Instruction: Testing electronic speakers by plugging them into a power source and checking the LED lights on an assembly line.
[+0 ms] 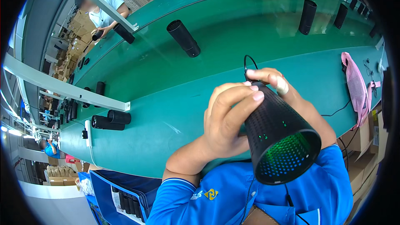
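Standing here watching this, and the bit that'd make me nervous is the grip. The black perforated cylinder (280,127) is up in the air in front of the person's chest, its open mouth angled back toward the blue shirt (333,179). The left hand (227,114) is curled round it near the far end, fingertips pressed on the side wall. The right hand (279,84) is bent over that same end, a fingertip right by a thin black cable (250,60) that loops up there; honestly can't tell whether it's pinching the cable or just next to it. So both hands are bunched at one end and the big open end hangs free. If the fingers slid, I reckon it'd swing mouth-down and could ding its rim on the green bench (166,150). The cable worries me too: a sideways twist could kink it, or a yank could strain whatever it joins, which I can't see. Also, that dark cord (287,193) down the shirt front hangs near the rim, so it might snag if the cylinder drops lower. And the pair of cylinders (110,120) lying off to the left could maybe roll if an elbow bumped them.
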